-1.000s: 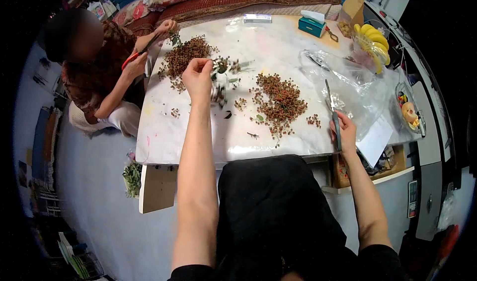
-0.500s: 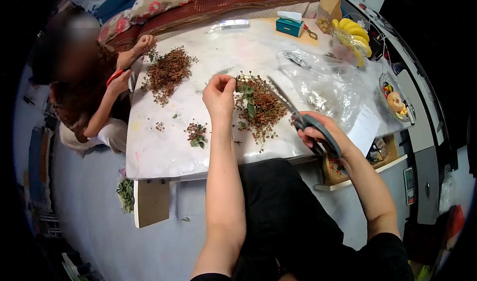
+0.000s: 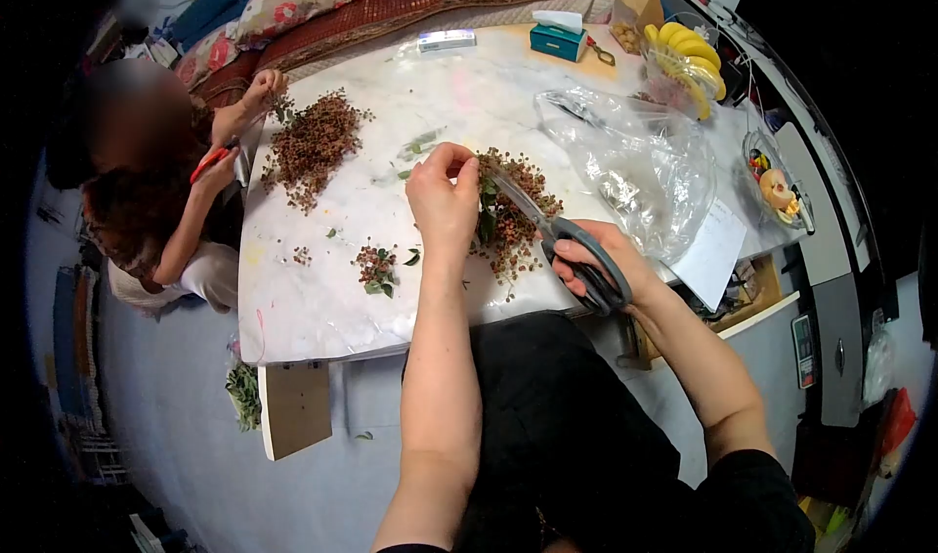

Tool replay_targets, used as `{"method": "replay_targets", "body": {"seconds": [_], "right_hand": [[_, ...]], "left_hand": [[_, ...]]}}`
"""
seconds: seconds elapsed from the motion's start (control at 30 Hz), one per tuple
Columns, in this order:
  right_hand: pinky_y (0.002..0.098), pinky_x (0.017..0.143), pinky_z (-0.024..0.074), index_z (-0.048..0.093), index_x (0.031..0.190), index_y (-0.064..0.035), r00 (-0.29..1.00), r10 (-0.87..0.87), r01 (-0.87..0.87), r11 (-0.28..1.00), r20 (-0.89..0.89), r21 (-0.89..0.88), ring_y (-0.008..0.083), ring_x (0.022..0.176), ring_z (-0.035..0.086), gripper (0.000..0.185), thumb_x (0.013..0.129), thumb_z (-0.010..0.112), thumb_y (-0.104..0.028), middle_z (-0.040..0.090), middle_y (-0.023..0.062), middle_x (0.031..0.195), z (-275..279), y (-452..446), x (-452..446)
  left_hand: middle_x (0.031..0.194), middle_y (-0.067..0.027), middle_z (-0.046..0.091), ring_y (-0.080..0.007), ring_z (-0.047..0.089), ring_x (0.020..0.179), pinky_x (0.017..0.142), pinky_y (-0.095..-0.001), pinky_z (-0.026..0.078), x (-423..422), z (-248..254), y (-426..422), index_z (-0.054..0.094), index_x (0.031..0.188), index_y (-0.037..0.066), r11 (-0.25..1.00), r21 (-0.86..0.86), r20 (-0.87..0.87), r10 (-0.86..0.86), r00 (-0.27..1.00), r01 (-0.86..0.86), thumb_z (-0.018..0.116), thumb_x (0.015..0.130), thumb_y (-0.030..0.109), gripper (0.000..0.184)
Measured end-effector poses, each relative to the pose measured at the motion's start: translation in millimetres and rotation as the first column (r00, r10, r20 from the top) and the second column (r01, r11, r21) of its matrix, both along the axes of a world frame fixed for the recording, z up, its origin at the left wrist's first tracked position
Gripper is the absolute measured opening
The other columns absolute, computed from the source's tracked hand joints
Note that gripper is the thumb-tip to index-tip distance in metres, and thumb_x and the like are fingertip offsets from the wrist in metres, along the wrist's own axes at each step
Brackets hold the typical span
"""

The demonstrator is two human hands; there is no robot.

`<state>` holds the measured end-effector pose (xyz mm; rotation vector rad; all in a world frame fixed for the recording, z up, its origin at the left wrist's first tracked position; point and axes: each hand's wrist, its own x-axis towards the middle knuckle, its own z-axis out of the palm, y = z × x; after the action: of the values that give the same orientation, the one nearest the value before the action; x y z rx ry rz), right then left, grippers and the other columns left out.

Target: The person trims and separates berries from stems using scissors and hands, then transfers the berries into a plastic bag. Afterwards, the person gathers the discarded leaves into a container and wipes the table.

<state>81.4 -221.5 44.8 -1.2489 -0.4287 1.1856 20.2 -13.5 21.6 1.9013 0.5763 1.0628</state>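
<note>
My left hand pinches a leafy sprig near the middle of the table. My right hand is wrapped round the grey handles of the scissors, whose blades point up and left to the sprig at my left fingertips. Beneath and behind the blades lies a pile of small reddish-brown berries. Left of my left forearm sits a small berry cluster with green leaves. The exact spot where the blades meet the stem is too small to tell.
A person at the left holds red-handled scissors beside another berry pile. On the right lie a clear plastic bag, white paper and bananas. A tissue box stands at the back; a drawer is open.
The scissors in my right hand have moved left, up to my left fingertips. My left hand has come from the left with a sprig, and a leafy cluster now lies left of my forearm.
</note>
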Motion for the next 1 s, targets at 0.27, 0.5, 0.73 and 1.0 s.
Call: {"method": "replay_targets", "body": {"seconds": [0.27, 0.5, 0.73, 1.0], "right_hand": [[0.0177, 0.042, 0.0377, 0.056, 0.098, -0.0017, 0.995, -0.091, 0.091, 0.996, 0.051, 0.013, 0.0053, 0.047, 0.049, 0.021, 0.088, 0.063, -0.019, 0.053, 0.0011, 0.065, -9.1, 12.4, -8.3], [0.0167, 0.043, 0.0355, 0.056, 0.103, 0.0002, 0.990, -0.074, 0.070, 0.997, 0.116, 0.036, 0.0035, 0.049, 0.046, 0.023, 0.088, 0.062, -0.016, 0.051, -0.0010, 0.065, -18.3, 12.2, -12.2], [0.0171, 0.045, 0.0364, 0.055, 0.103, 0.0003, 0.989, -0.061, 0.056, 0.998, 0.135, 0.036, 0.0036, 0.051, 0.045, 0.023, 0.089, 0.062, -0.016, 0.049, -0.0007, 0.067, -17.9, 18.1, -10.9], [0.0188, 0.045, 0.0351, 0.054, 0.106, 0.0006, 0.987, -0.043, 0.029, 0.996, 0.158, 0.089, 0.0045, 0.050, 0.042, 0.023, 0.090, 0.061, -0.014, 0.047, -0.0003, 0.066, -31.6, 20.7, -10.1]], "left_hand": [[0.075, -0.0110, 0.067, -0.0195, 0.064, 0.068, 0.068, -0.0304, 0.050, -1.7, 3.6, -3.4, 0.064, 0.082, 0.000, 0.977, 0.207, -0.041, 0.060, 0.997, -0.050, 0.063, 0.078, 0.007, 0.008], [0.070, -0.0095, 0.066, -0.0172, 0.061, 0.064, 0.062, -0.0298, 0.048, -3.8, 4.3, 2.4, 0.064, 0.081, 0.000, 0.993, -0.016, -0.139, 0.116, 0.984, -0.119, 0.064, 0.077, 0.012, 0.013], [0.070, -0.0076, 0.066, -0.0151, 0.059, 0.064, 0.062, -0.0293, 0.047, -4.8, 5.6, 2.2, 0.066, 0.083, 0.001, 0.988, -0.127, -0.207, 0.064, 0.976, -0.091, 0.066, 0.077, 0.015, 0.015], [0.067, -0.0096, 0.066, -0.0182, 0.061, 0.060, 0.061, -0.0309, 0.048, -2.5, -4.4, 6.8, 0.066, 0.079, 0.000, 0.980, -0.181, -0.157, 0.051, 0.986, -0.080, 0.064, 0.075, 0.012, 0.013]]}}
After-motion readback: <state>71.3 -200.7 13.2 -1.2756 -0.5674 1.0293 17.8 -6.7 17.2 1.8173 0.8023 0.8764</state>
